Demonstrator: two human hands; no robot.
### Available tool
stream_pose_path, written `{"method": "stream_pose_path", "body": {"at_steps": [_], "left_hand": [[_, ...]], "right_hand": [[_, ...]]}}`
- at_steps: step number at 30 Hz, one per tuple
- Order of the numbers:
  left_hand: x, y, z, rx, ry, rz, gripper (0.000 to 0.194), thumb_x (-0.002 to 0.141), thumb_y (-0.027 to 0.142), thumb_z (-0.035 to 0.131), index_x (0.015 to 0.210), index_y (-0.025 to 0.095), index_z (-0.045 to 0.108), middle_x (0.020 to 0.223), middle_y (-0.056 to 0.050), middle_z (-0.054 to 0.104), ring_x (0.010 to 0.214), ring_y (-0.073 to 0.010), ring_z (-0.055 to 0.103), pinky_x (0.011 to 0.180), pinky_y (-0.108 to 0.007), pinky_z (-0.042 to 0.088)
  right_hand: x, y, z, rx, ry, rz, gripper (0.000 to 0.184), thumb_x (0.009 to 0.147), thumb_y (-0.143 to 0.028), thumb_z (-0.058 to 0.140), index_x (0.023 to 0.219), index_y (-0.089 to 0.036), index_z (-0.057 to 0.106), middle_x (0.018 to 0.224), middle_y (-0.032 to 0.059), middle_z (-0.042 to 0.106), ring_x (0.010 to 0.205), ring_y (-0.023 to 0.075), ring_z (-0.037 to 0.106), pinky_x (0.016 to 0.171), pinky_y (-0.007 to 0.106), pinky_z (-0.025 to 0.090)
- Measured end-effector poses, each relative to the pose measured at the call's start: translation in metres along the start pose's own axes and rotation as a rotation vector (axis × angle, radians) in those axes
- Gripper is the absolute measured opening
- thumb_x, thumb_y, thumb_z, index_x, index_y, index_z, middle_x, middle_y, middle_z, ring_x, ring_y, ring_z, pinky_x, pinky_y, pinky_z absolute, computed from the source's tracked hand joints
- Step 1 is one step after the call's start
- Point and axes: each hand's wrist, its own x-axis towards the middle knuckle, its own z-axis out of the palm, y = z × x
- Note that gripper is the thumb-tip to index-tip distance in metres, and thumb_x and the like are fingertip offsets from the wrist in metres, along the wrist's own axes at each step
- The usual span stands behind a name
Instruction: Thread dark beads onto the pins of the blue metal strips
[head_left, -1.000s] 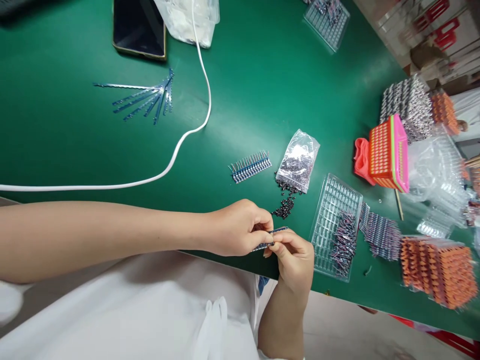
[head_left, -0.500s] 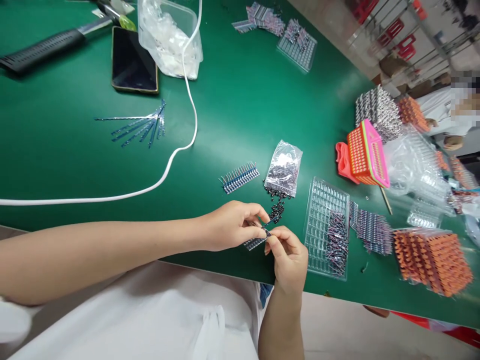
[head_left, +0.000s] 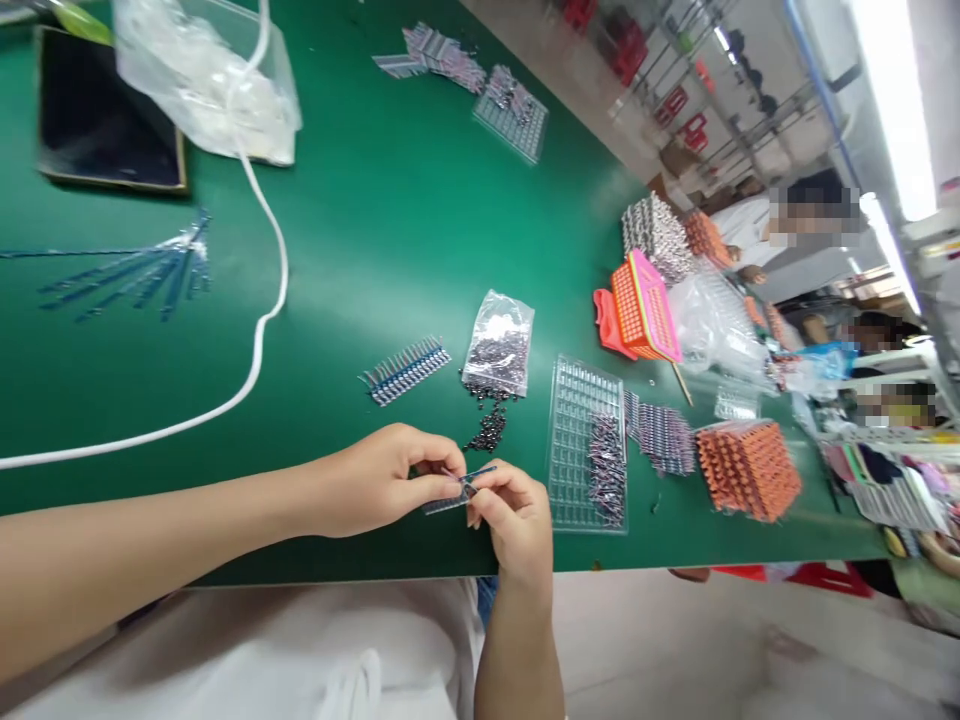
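My left hand is closed, thumb and fingers pinching a short strip of small grey parts just above the table's front edge. My right hand meets it from the right, its fingertips pinched at the strip's end. A thin blue strip sticks out between the two hands; the fingers hide exactly how it is held. Beyond the hands lie loose dark beads, spilling from a clear plastic bag. Left of the bag is a row of small parts with wire legs.
On the right stand a clear compartment tray partly filled with thin parts, orange stacked pieces and a pink-orange basket. A white cable, blue strips, a phone and a plastic tub are at left. Other people sit far right.
My view has swung to the right, so the table's things appear further left. Both hands stay together at the strip, and the thin blue strip between them shows more plainly.
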Motion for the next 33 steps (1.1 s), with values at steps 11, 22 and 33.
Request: {"method": "stream_pose_path", "body": {"at_steps": [11,22,33], "left_hand": [[0.007,-0.007,-0.001,-0.181,0.132,-0.118,0.032,0.087,0.050,0.061,0.083,0.019,0.066,0.079,-0.001,0.070,0.078,-0.0190,0.063,0.074,-0.029,0.047],[0.014,-0.010,-0.006,-0.271,0.271,-0.120,0.028,0.080,0.044,0.066,0.084,0.017,0.065,0.081,-0.003,0.069,0.080,-0.0186,0.063,0.076,-0.031,0.048],[0.014,-0.013,-0.005,-0.312,0.333,-0.117,0.024,0.081,0.042,0.067,0.084,0.017,0.066,0.081,-0.002,0.069,0.079,-0.0178,0.064,0.075,-0.030,0.048]], "right_hand": [[-0.016,-0.055,-0.087,-1.163,0.576,-0.405,0.017,0.093,-0.033,0.059,0.093,-0.020,0.071,0.087,0.0049,0.071,0.073,0.0161,0.065,0.067,0.029,0.052],[0.019,-0.056,-0.156,-1.443,0.525,-0.483,0.030,0.095,-0.040,0.057,0.099,-0.017,0.075,0.091,0.0133,0.071,0.082,0.0229,0.066,0.077,0.038,0.050],[-0.002,-0.004,-0.018,-1.216,0.312,-0.510,0.013,0.096,-0.019,0.056,0.102,-0.019,0.068,0.092,0.0047,0.067,0.085,0.0149,0.064,0.075,0.028,0.053]]}}
